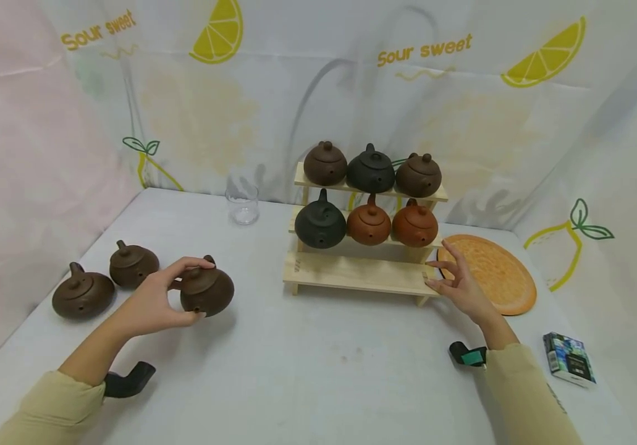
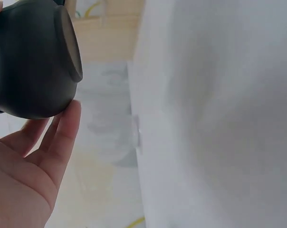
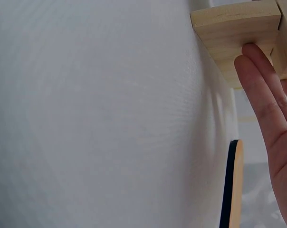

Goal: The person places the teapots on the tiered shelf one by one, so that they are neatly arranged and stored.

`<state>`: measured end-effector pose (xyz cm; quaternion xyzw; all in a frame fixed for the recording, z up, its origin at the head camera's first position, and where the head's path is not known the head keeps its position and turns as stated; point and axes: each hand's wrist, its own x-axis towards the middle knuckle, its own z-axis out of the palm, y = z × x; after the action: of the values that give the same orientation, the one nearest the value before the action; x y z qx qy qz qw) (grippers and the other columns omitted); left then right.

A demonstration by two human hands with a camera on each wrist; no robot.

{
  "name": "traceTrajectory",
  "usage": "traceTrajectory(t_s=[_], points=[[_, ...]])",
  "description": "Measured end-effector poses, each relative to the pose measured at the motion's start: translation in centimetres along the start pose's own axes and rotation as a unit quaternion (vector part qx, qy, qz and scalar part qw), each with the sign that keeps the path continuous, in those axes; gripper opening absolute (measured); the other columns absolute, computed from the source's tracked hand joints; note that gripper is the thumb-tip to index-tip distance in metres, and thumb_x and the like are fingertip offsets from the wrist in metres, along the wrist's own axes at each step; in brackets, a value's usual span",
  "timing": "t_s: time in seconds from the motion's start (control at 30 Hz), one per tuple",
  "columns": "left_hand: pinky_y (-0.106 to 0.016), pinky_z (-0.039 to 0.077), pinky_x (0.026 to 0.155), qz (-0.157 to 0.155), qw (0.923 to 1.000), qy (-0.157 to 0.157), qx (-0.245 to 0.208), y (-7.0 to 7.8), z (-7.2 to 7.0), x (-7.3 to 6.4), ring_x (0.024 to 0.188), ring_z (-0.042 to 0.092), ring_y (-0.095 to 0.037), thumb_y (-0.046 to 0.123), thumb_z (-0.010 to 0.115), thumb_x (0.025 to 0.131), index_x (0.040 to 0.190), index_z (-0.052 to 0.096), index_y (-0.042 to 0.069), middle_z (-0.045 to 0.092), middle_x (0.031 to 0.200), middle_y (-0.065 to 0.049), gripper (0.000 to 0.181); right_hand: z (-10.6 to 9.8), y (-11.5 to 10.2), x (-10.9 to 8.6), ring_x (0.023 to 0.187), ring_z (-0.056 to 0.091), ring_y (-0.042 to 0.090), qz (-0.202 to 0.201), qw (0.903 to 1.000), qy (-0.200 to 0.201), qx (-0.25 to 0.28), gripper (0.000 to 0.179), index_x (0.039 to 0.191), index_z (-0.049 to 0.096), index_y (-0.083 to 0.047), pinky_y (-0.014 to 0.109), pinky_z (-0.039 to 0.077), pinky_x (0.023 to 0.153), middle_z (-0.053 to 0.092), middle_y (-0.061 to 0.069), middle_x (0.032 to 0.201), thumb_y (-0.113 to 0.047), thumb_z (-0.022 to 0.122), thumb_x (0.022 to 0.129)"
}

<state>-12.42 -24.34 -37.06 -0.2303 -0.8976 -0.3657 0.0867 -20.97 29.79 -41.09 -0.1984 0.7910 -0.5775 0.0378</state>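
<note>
My left hand (image 1: 162,296) grips a dark brown clay teapot (image 1: 207,292) around its side, held just above the table. In the left wrist view the teapot (image 2: 34,61) looks nearly black, and its base faces the camera. Two more brown teapots, a rear one (image 1: 133,266) and a front one (image 1: 83,294), sit left of that hand. My right hand (image 1: 463,287) touches the right end of a three-step wooden stand (image 1: 351,272); its fingers (image 3: 260,90) look fairly straight in the right wrist view. Several teapots fill the top and middle steps, including a black one (image 1: 371,172) and an orange one (image 1: 370,224).
A clear glass cup (image 1: 243,207) stands at the back left. Right of the stand lies a round pizza-patterned board (image 1: 490,272). Nearer the front right is a small patterned box (image 1: 568,360). Lemon-print cloth hangs behind the table.
</note>
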Motion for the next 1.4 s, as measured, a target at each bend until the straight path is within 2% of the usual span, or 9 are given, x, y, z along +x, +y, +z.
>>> traceTrajectory(t_s=[0.2,0.5,0.77,1.0,1.1,1.27,1.4], points=[[-0.024,0.046,0.081,0.023,0.9989,-0.013,-0.040,1.3,1.8,2.2,0.094,0.053,-0.007,0.005,0.081,0.062,0.123,0.051,0.021,0.058,0.113,0.005,0.070,0.1,0.0,0.0,0.087,0.062,0.006,-0.010,0.9999,0.000,0.006,0.087,0.150,0.003,-0.021,0.018,0.049,0.075,0.034,0.035,0.127,0.009,0.056,0.088],[-0.030,0.047,0.081,0.038,0.9949,-0.018,-0.091,2.7,4.6,4.6,0.096,0.054,-0.010,0.005,0.080,0.063,0.123,0.052,0.021,0.058,0.114,0.006,0.068,0.1,0.0,-0.2,0.085,0.062,0.007,-0.008,1.0000,0.003,0.000,0.086,0.150,0.003,-0.020,0.018,0.049,0.074,0.036,0.034,0.126,0.010,0.056,0.088],[-0.035,0.047,0.082,0.066,0.9906,-0.048,-0.110,4.0,6.2,6.5,0.100,0.053,-0.011,0.009,0.080,0.063,0.121,0.053,0.023,0.058,0.111,0.008,0.066,0.1,0.0,0.0,0.089,0.062,0.005,0.001,1.0000,0.002,0.003,0.086,0.150,0.003,-0.023,0.018,0.049,0.076,0.035,0.035,0.127,0.007,0.057,0.089],[-0.033,0.047,0.083,0.094,0.9848,-0.070,-0.128,5.4,8.0,8.3,0.100,0.053,-0.010,0.012,0.080,0.062,0.121,0.053,0.022,0.057,0.111,0.010,0.065,-0.1,0.0,0.0,0.088,0.061,0.005,0.003,1.0000,0.005,-0.005,0.086,0.149,0.001,-0.017,0.018,0.049,0.075,0.036,0.035,0.127,0.008,0.057,0.088],[-0.032,0.047,0.082,0.103,0.9827,-0.078,-0.132,6.1,8.8,9.1,0.101,0.053,-0.010,0.014,0.080,0.062,0.122,0.053,0.022,0.057,0.113,0.010,0.066,-0.1,0.0,0.1,0.089,0.061,0.004,0.007,0.9999,0.007,-0.009,0.086,0.149,0.001,-0.018,0.018,0.049,0.075,0.036,0.035,0.128,0.007,0.057,0.088],[-0.034,0.049,0.080,0.127,0.9767,-0.101,-0.140,7.0,10.1,10.2,0.103,0.053,-0.012,0.013,0.080,0.062,0.124,0.053,0.015,0.056,0.117,0.005,0.068,-0.1,-0.1,0.2,0.090,0.061,0.004,0.003,1.0000,0.005,-0.005,0.087,0.149,0.002,-0.019,0.018,0.049,0.075,0.036,0.035,0.128,0.008,0.057,0.088],[-0.034,0.048,0.082,0.142,0.9727,-0.108,-0.148,7.5,10.8,11.0,0.103,0.053,-0.012,0.013,0.080,0.063,0.125,0.052,0.015,0.055,0.119,0.005,0.068,-0.2,-0.1,0.2,0.090,0.061,0.004,0.004,1.0000,0.005,-0.001,0.087,0.149,0.002,-0.017,0.018,0.049,0.075,0.035,0.035,0.128,0.009,0.057,0.088]])
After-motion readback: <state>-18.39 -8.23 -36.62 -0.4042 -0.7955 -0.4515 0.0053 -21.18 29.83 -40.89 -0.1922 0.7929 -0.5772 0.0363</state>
